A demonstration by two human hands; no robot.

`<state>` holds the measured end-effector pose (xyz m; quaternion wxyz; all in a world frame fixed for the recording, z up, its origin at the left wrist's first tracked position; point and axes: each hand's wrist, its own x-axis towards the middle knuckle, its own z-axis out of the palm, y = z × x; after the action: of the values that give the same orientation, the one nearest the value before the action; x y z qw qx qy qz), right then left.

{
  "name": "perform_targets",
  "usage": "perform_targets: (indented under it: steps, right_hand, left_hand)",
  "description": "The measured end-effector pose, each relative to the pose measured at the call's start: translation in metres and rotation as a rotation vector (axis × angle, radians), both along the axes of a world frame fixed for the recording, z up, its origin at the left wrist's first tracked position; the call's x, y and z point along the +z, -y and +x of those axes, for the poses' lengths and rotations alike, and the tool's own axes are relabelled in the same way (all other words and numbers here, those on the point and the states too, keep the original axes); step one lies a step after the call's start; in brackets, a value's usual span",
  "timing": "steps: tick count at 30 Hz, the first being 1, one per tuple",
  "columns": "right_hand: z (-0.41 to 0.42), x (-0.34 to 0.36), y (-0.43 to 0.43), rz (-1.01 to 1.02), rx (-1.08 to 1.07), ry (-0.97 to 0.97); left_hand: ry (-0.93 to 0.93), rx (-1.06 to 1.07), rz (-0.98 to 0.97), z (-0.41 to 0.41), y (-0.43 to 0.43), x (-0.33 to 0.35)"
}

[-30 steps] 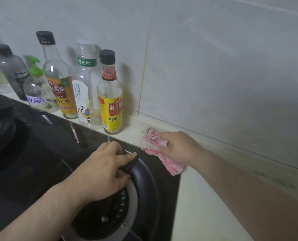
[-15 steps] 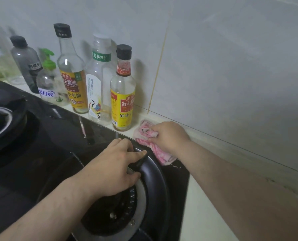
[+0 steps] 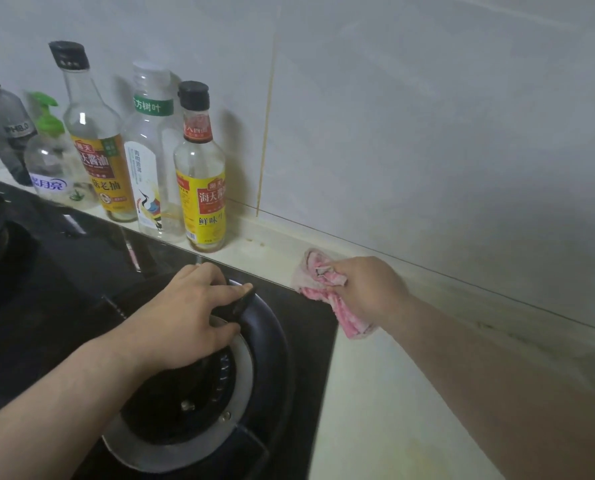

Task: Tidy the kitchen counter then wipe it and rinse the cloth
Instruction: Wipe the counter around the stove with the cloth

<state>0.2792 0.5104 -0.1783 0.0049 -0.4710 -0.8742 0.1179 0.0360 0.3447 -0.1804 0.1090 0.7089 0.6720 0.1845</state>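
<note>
My right hand [image 3: 365,289] is shut on a crumpled pink and white cloth [image 3: 318,275], pressed on the pale counter [image 3: 375,393] at the base of the tiled wall, just right of the black hob [image 3: 64,271]. One end of the cloth hangs over the hob's right corner. My left hand [image 3: 185,317] rests on the black pan support ring [image 3: 272,358] of the right burner, fingers curled over one of its prongs.
Several bottles stand in a row along the wall behind the hob: a yellow-labelled sauce bottle [image 3: 200,174] nearest the cloth, a clear plastic bottle [image 3: 150,157], a taller sauce bottle [image 3: 95,140], a green pump bottle [image 3: 51,157] and a grey bottle [image 3: 1,123]. A second burner sits at far left.
My right hand has slid the cloth to the right along the counter strip, away from the yellow-labelled bottle. My left hand has stayed on the burner ring.
</note>
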Motion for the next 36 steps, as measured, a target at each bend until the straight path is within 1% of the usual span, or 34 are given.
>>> perform_targets:
  steps: [4, 10, 13, 15, 18, 21, 24, 28, 30, 36]
  right_hand:
    - [0.049, -0.003, 0.006, 0.024, -0.135, 0.005]
    - [0.100, -0.004, 0.024, 0.041, -0.237, -0.037]
    - [0.101, -0.003, 0.032, 0.009, -0.291, -0.060]
    - [0.097, -0.004, 0.036, -0.009, -0.314, -0.088]
    - [0.098, -0.006, 0.052, -0.036, -0.290, -0.129]
    - [0.101, -0.009, 0.081, -0.071, -0.249, -0.173]
    - [0.106, -0.011, 0.112, -0.101, -0.234, -0.254]
    - [0.111, -0.018, 0.150, -0.118, -0.239, -0.246]
    - [0.109, -0.020, 0.155, -0.097, -0.250, -0.260]
    - [0.103, -0.017, 0.147, -0.083, -0.279, -0.298]
  left_hand:
    - [-0.004, 0.019, -0.023, 0.000, -0.002, 0.001]
    - [0.016, 0.082, -0.082, 0.009, -0.006, 0.009]
    - [0.066, 0.147, 0.004, 0.025, -0.011, 0.014]
    - [0.106, 0.151, 0.057, 0.042, -0.012, 0.017]
    - [0.149, 0.017, 0.081, 0.067, -0.005, 0.018]
    - [0.039, -0.081, 0.042, 0.073, 0.003, 0.007]
    - [0.019, -0.105, 0.040, 0.069, 0.008, 0.001]
    - [0.037, -0.106, 0.061, 0.069, 0.008, 0.000]
    - [0.033, -0.112, 0.057, 0.070, 0.008, 0.001]
    - [0.122, -0.081, 0.047, 0.069, 0.004, 0.001]
